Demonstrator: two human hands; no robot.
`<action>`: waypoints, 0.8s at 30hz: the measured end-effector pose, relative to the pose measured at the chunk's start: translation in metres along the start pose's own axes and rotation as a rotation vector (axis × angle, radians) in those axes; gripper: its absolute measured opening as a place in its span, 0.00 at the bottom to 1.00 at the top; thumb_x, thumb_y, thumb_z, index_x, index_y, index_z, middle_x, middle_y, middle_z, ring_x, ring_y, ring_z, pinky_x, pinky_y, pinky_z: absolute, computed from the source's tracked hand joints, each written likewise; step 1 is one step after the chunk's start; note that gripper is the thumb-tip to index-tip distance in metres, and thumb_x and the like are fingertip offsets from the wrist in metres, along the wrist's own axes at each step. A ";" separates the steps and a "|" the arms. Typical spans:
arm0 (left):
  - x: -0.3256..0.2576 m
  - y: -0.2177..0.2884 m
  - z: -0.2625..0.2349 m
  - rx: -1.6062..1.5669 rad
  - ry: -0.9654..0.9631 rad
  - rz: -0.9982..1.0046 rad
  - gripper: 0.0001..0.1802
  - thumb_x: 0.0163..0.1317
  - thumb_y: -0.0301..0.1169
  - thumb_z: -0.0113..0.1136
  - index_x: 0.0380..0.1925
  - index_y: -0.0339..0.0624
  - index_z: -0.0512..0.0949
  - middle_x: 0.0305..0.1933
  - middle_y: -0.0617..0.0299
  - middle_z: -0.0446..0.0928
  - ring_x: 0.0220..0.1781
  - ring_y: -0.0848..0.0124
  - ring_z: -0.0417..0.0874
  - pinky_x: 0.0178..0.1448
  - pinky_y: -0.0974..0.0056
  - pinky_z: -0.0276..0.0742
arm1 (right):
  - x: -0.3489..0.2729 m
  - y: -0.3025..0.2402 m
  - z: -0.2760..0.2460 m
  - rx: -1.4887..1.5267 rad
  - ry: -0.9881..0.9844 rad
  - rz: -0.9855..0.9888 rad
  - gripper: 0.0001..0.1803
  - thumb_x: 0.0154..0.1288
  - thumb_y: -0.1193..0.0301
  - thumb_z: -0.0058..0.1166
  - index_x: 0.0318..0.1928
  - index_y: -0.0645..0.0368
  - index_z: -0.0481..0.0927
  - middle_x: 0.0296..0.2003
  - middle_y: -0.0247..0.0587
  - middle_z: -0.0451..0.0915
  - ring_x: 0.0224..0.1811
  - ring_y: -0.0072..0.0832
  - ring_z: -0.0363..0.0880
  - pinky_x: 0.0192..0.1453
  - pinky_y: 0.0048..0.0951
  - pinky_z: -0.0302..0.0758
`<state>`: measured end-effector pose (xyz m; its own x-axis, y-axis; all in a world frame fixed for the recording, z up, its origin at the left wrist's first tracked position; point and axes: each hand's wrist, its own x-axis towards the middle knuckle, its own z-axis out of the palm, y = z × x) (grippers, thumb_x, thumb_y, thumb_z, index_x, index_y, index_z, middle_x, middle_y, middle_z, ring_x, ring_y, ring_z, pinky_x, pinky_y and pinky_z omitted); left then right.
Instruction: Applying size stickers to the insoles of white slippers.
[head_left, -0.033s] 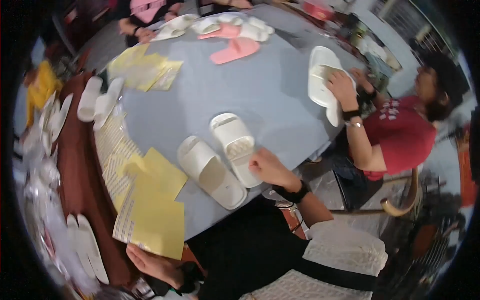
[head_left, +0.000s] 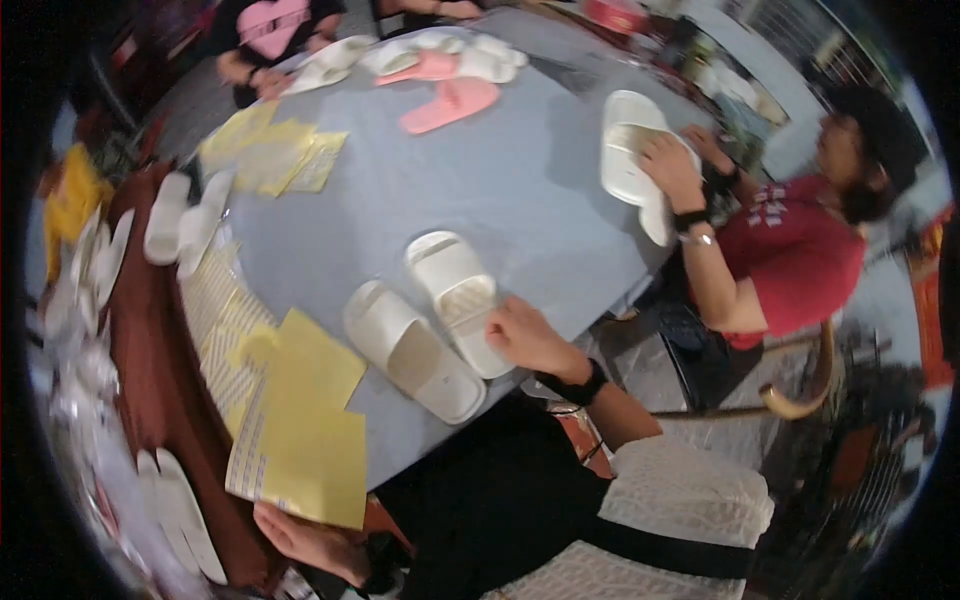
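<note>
Nearest the lower edge, the left hand (head_left: 305, 540) rests at the table's rim just below a stack of yellow sheets (head_left: 310, 440), its fingers loosely spread and clamped on nothing, though the view is dim there and whether it touches the sheets is hard to tell. Up and to the right, the right hand (head_left: 530, 338), with a black band at the wrist, lies on the heel end of 1 white slipper (head_left: 458, 298), fingers curled onto its edge in a light grip rather than a firm clamp. This slipper sits on the grey tabletop (head_left: 480, 190), near the person's side of it, and just beside it to the left lies a second white slipper (head_left: 412, 352), the 2 almost parallel and close together. Left of them, sheets printed with rows of small stickers (head_left: 222, 320) spread toward a brown table edge, where 2 more white slippers (head_left: 180, 225) lie. Farther right, a person in a red shirt (head_left: 790, 255) presses both hands on another white slipper (head_left: 625, 150). At the far side lie a pink slipper (head_left: 450, 105), several pale ones and more yellow sheets.
</note>
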<state>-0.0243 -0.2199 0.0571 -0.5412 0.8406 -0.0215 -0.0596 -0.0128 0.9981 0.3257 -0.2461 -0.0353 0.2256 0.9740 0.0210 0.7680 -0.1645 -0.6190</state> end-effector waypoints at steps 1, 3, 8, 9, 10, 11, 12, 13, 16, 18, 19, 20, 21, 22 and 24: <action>0.007 -0.015 -0.017 0.199 -0.051 0.107 0.21 0.70 0.41 0.42 0.53 0.35 0.66 0.50 0.53 0.71 0.48 0.66 0.73 0.51 0.62 0.71 | 0.000 -0.004 -0.003 -0.014 0.010 0.017 0.05 0.56 0.71 0.51 0.30 0.60 0.75 0.35 0.50 0.72 0.41 0.47 0.71 0.44 0.44 0.69; 0.004 -0.011 -0.016 0.428 -0.124 0.273 0.21 0.69 0.39 0.39 0.54 0.36 0.67 0.48 0.46 0.71 0.48 0.54 0.73 0.50 0.53 0.70 | -0.002 -0.005 0.002 -0.019 0.034 0.052 0.05 0.55 0.70 0.51 0.29 0.59 0.74 0.34 0.48 0.72 0.41 0.45 0.71 0.43 0.43 0.69; 0.004 -0.010 0.004 0.721 -0.294 0.890 0.26 0.70 0.44 0.36 0.47 0.28 0.71 0.34 0.42 0.72 0.34 0.47 0.73 0.41 0.50 0.68 | -0.014 -0.001 0.022 0.093 0.147 0.113 0.08 0.57 0.71 0.50 0.33 0.63 0.72 0.37 0.51 0.71 0.41 0.47 0.70 0.42 0.45 0.69; 0.005 -0.013 0.011 0.697 -0.322 0.888 0.27 0.70 0.45 0.37 0.47 0.28 0.71 0.35 0.41 0.72 0.35 0.47 0.73 0.41 0.50 0.68 | -0.015 0.000 0.027 0.132 0.238 0.114 0.07 0.57 0.70 0.50 0.33 0.61 0.71 0.36 0.48 0.70 0.40 0.44 0.70 0.42 0.41 0.69; 0.006 -0.015 0.018 0.676 -0.347 0.883 0.27 0.70 0.45 0.37 0.48 0.28 0.71 0.36 0.41 0.73 0.36 0.47 0.73 0.42 0.50 0.68 | -0.016 0.001 0.031 0.168 0.327 0.111 0.06 0.58 0.70 0.50 0.32 0.58 0.71 0.34 0.45 0.69 0.40 0.42 0.69 0.42 0.38 0.68; 0.006 -0.016 0.022 0.664 -0.366 0.874 0.27 0.70 0.45 0.37 0.48 0.28 0.71 0.36 0.41 0.73 0.36 0.47 0.73 0.42 0.49 0.68 | -0.016 0.003 0.035 0.166 0.346 0.130 0.06 0.58 0.70 0.50 0.32 0.58 0.71 0.34 0.45 0.69 0.40 0.42 0.69 0.42 0.38 0.68; 0.006 -0.014 0.026 0.651 -0.384 0.863 0.28 0.69 0.46 0.37 0.48 0.29 0.71 0.37 0.40 0.73 0.37 0.46 0.74 0.43 0.49 0.69 | -0.017 0.004 0.037 0.180 0.377 0.099 0.06 0.59 0.70 0.49 0.33 0.58 0.70 0.34 0.45 0.69 0.40 0.42 0.70 0.42 0.38 0.68; 0.006 -0.013 0.029 0.641 -0.398 0.851 0.28 0.69 0.46 0.37 0.49 0.29 0.71 0.38 0.40 0.73 0.38 0.46 0.74 0.43 0.49 0.69 | -0.018 0.004 0.039 0.193 0.406 0.065 0.06 0.60 0.70 0.49 0.34 0.58 0.69 0.34 0.44 0.69 0.39 0.41 0.70 0.42 0.38 0.68; 0.009 -0.011 0.033 0.618 -0.417 0.809 0.29 0.69 0.48 0.38 0.50 0.29 0.70 0.40 0.39 0.74 0.40 0.45 0.75 0.45 0.48 0.69 | -0.017 0.006 0.042 0.135 0.502 0.069 0.06 0.61 0.70 0.48 0.34 0.58 0.68 0.33 0.43 0.68 0.39 0.40 0.70 0.41 0.38 0.68; 0.019 -0.020 0.031 0.611 -0.417 0.796 0.29 0.69 0.48 0.38 0.50 0.29 0.70 0.41 0.38 0.74 0.40 0.45 0.75 0.45 0.48 0.69 | -0.015 0.009 0.044 0.136 0.504 0.083 0.06 0.62 0.70 0.48 0.35 0.58 0.68 0.33 0.43 0.68 0.39 0.40 0.70 0.42 0.38 0.68; 0.035 -0.034 0.029 0.577 -0.445 0.774 0.31 0.65 0.51 0.44 0.52 0.31 0.70 0.48 0.38 0.72 0.47 0.45 0.74 0.52 0.47 0.68 | -0.014 0.010 0.044 0.139 0.497 0.091 0.06 0.62 0.70 0.47 0.35 0.58 0.68 0.33 0.44 0.68 0.39 0.40 0.70 0.42 0.38 0.68; 0.040 -0.034 0.035 0.547 -0.466 0.749 0.35 0.61 0.53 0.51 0.55 0.32 0.69 0.55 0.37 0.70 0.54 0.44 0.72 0.59 0.46 0.67 | -0.013 0.008 0.042 0.142 0.492 0.084 0.06 0.62 0.70 0.47 0.35 0.58 0.68 0.33 0.44 0.68 0.39 0.40 0.70 0.42 0.38 0.68; 0.043 -0.032 0.039 0.552 -0.454 0.748 0.35 0.61 0.53 0.51 0.55 0.32 0.69 0.55 0.37 0.70 0.54 0.44 0.72 0.59 0.46 0.67 | -0.013 0.006 0.039 0.207 0.458 0.086 0.06 0.62 0.70 0.47 0.35 0.58 0.68 0.33 0.44 0.68 0.39 0.41 0.70 0.42 0.38 0.68; 0.046 -0.033 0.045 0.403 -0.515 0.527 0.31 0.63 0.50 0.49 0.54 0.32 0.68 0.54 0.40 0.70 0.53 0.48 0.72 0.58 0.50 0.67 | -0.014 0.005 0.037 0.274 0.420 0.085 0.06 0.62 0.70 0.47 0.35 0.58 0.68 0.34 0.45 0.68 0.39 0.42 0.70 0.42 0.39 0.68; 0.039 -0.013 0.066 0.100 -0.576 0.099 0.25 0.66 0.43 0.46 0.52 0.32 0.68 0.53 0.47 0.70 0.52 0.58 0.72 0.57 0.57 0.68 | -0.011 0.003 0.042 0.279 0.399 0.041 0.06 0.62 0.71 0.47 0.35 0.59 0.67 0.34 0.46 0.68 0.39 0.43 0.70 0.42 0.40 0.68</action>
<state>0.0109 -0.1508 0.0470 0.0043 0.9969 0.0784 0.0627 -0.0785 0.9949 0.3004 -0.2512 -0.0703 0.5064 0.8228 0.2581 0.5761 -0.1002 -0.8112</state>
